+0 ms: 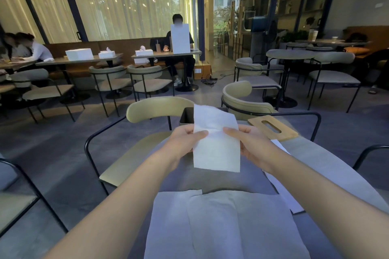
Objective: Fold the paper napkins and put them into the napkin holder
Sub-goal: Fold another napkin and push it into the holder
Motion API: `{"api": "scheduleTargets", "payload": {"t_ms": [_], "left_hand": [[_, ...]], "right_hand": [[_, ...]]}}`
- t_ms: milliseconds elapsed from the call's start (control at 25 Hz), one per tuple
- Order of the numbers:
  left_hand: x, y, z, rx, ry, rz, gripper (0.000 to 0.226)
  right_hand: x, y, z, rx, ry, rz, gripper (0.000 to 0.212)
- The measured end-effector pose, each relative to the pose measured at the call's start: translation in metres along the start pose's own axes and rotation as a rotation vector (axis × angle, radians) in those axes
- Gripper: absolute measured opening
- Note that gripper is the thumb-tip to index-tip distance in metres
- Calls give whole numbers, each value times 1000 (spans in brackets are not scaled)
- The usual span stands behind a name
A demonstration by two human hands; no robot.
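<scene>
The left hand (185, 140) and the right hand (247, 143) each pinched a side edge of one white folded napkin (215, 143), thumbs on its near face, holding it upright above the grey table (336, 166). Behind it stood the dark napkin holder (186, 118), open at the top, with its wooden slotted lid (272, 127) lying to the right. More unfolded napkins (221, 225) lay flat on the table's near end.
</scene>
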State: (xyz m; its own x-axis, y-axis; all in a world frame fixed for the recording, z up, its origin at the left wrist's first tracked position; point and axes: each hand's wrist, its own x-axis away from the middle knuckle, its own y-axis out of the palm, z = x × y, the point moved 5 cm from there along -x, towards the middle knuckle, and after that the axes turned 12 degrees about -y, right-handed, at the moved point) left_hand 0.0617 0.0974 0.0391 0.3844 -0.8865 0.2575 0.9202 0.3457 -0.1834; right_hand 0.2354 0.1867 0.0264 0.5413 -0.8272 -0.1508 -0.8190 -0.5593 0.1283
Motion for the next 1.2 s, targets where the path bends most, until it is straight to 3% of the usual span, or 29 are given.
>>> {"api": "scheduleTargets", "payload": {"t_ms": [320,520,680,840,960,1200], "left_hand": [[12,-3,2,242,-13,-193,28],[9,-5,2,250,24,-197,20],[14,-10,5,195,8,-106,33],[15,-10,15,251,13,-65,26],[5,-18,16,320,-1,2,25],[-21,-36,32,-247,322,206,12]], "right_hand": [[-1,1,-22,-7,-181,-98,26],[0,4,-22,107,-172,-132,25],[5,7,-28,0,-122,-154,26],[2,9,-23,379,-216,-170,11],[-9,5,-23,466,-284,-94,13],[-43,7,-29,529,-315,-30,11]]}}
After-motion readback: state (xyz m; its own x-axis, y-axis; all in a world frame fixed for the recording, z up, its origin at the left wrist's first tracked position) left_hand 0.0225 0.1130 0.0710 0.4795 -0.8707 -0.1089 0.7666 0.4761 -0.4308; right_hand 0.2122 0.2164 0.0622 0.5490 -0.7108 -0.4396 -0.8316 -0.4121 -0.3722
